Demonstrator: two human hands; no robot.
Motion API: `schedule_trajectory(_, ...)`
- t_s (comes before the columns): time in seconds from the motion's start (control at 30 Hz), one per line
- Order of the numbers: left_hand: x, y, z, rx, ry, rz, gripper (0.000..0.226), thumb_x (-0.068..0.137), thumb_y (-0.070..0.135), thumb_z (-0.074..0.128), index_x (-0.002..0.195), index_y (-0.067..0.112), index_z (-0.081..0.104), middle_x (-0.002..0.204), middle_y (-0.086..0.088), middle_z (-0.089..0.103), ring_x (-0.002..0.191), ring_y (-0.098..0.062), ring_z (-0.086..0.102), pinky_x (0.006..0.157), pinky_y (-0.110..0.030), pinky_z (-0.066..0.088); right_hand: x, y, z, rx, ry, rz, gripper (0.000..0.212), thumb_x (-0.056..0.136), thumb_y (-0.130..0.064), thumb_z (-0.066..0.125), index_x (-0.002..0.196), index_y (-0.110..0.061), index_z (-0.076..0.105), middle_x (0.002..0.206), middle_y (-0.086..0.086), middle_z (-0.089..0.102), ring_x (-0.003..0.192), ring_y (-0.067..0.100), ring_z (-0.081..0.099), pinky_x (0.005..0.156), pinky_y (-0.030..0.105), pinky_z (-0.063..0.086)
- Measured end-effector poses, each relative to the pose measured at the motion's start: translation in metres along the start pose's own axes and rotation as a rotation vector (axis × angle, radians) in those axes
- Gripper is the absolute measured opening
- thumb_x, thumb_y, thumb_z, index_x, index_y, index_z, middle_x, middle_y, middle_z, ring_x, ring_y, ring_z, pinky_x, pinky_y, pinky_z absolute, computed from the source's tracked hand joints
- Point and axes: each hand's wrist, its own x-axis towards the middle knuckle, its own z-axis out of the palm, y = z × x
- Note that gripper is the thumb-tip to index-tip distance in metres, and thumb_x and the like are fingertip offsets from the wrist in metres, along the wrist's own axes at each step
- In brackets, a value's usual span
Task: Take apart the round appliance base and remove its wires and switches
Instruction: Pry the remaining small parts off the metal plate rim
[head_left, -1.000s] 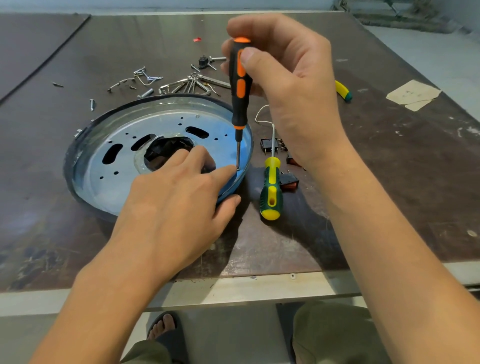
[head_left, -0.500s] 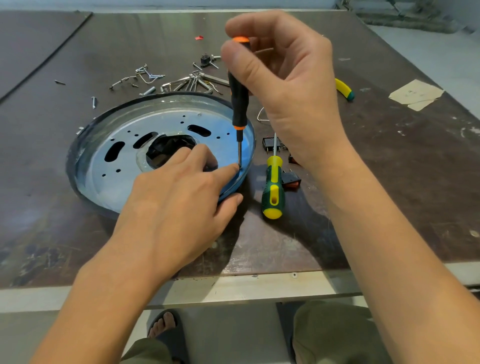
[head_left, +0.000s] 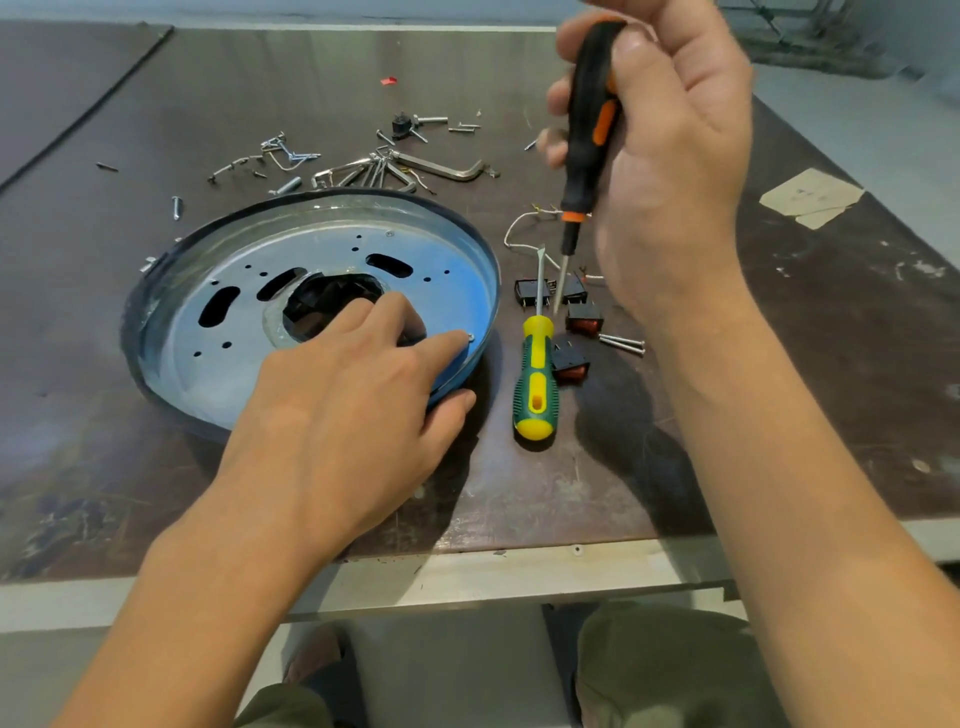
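The round metal base (head_left: 249, 291), a bluish plate with slots and a central hole inside a dark rim, lies on the brown table. My left hand (head_left: 353, 405) rests on its near right edge, thumb under the rim and index fingertip beside a small screw (head_left: 470, 336). My right hand (head_left: 670, 140) grips a black and orange screwdriver (head_left: 587, 130) upright, lifted off the base, its tip hanging above the loose switches (head_left: 584, 317). Black rocker switches with red faces and a white wire (head_left: 519, 228) lie to the right of the base.
A green and yellow screwdriver (head_left: 535, 379) lies beside the base. Several loose screws, hex keys (head_left: 395, 169) and metal clips are scattered behind it. Two screws (head_left: 621, 343) lie near the switches. A paper scrap (head_left: 810, 197) sits far right. The table's front edge is close to me.
My right hand lifted the black and orange screwdriver off the rim screw and moved it right, over the switches. My left hand stayed on the base.
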Motion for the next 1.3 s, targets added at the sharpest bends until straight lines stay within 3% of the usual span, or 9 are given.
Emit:
schedule_trajectory(0.1,0.0,0.001,0.0,0.001,-0.001,0.0,0.048,0.09,0.062,0.032,0.126,0.04,0.054,0.111,0.011,0.05,0.102,-0.012,0.051,0.048,-0.025,0.038,0.006,0.007,-0.011,-0.133,-0.007,0.092,0.019,0.102,0.001,0.043,0.105,-0.009,0.059,0.082,0.005,0.057,0.065,0.014,0.051,0.05,0.029,0.04)
schedule_trajectory(0.23,0.0,0.001,-0.002,0.0,0.0,-0.007,0.048,0.089,0.062,0.032,0.126,0.041,0.053,0.111,0.012,0.051,0.103,-0.011,0.051,0.047,-0.025,0.03,0.004,0.037,-0.028,-0.906,-0.246,0.31,0.013,0.091,-0.018,0.069,0.103,-0.02,0.068,0.076,-0.012,0.053,0.07,0.007,0.051,0.066,0.021,0.04)
schedule_trajectory(0.37,0.0,0.002,-0.003,-0.008,0.002,-0.016,0.05,0.089,0.062,0.032,0.128,0.04,0.053,0.112,0.011,0.051,0.103,-0.01,0.051,0.051,-0.024,0.033,-0.012,0.066,-0.032,-1.236,-0.365,0.517,0.03,0.085,-0.036,0.078,0.109,-0.025,0.064,0.105,0.001,0.06,0.097,0.018,0.052,0.078,0.028,0.041)
schedule_trajectory(0.5,0.0,0.003,-0.004,-0.018,0.004,-0.029,0.051,0.088,0.062,0.033,0.127,0.038,0.054,0.112,0.011,0.052,0.102,-0.009,0.051,0.053,-0.024,0.032,-0.015,0.076,-0.03,-1.308,-0.333,0.501,0.046,0.08,-0.045,0.081,0.115,-0.023,0.061,0.117,0.006,0.06,0.097,0.021,0.05,0.075,0.036,0.045)
schedule_trajectory(0.73,0.0,0.001,-0.004,-0.055,0.003,-0.032,0.051,0.087,0.064,0.033,0.122,0.035,0.057,0.11,0.011,0.052,0.1,-0.009,0.052,0.056,-0.024,0.042,-0.008,0.068,-0.032,-1.135,-0.265,0.563,0.05,0.083,-0.022,0.078,0.129,-0.018,0.058,0.105,0.0,0.052,0.092,0.02,0.053,0.074,0.035,0.049)
schedule_trajectory(0.9,-0.001,-0.001,-0.007,-0.127,0.012,-0.03,0.065,0.083,0.072,0.032,0.136,0.036,0.043,0.115,0.014,0.052,0.106,-0.009,0.05,0.061,-0.024,0.038,0.004,0.044,-0.034,-0.679,-0.108,0.536,0.047,0.083,-0.005,0.068,0.126,-0.019,0.054,0.089,0.01,0.056,0.047,0.011,0.049,0.037,0.02,0.036)
schedule_trajectory(1.13,-0.002,-0.005,-0.013,-0.534,0.05,0.067,0.076,0.079,0.059,0.068,0.143,0.04,0.032,0.126,0.019,0.049,0.116,-0.004,0.049,0.085,-0.039,0.053,-0.006,0.023,-0.001,-0.164,-0.018,0.625,0.078,0.088,0.007,0.064,0.155,-0.013,0.029,0.067,0.019,0.064,0.037,0.013,0.045,0.036,0.021,0.037)
schedule_trajectory(1.2,-0.002,-0.007,-0.017,-0.752,0.12,0.049,0.079,0.075,0.052,0.079,0.142,0.037,0.039,0.123,0.02,0.056,0.117,0.0,0.053,0.092,-0.035,0.051,-0.006,0.02,0.005,-0.022,0.023,0.661,0.066,0.09,0.007,0.063,0.148,-0.013,0.038,0.062,0.015,0.066,0.037,0.011,0.046,0.037,0.021,0.04)
schedule_trajectory(1.3,-0.002,-0.012,-0.025,-1.018,0.282,0.03,0.064,0.076,0.04,0.081,0.133,0.024,0.057,0.111,0.013,0.068,0.105,-0.005,0.064,0.089,-0.019,0.05,-0.002,0.013,0.003,0.072,-0.001,0.663,0.013,0.093,0.001,0.061,0.102,-0.007,0.056,0.058,0.008,0.064,0.038,0.009,0.045,0.036,0.019,0.04)
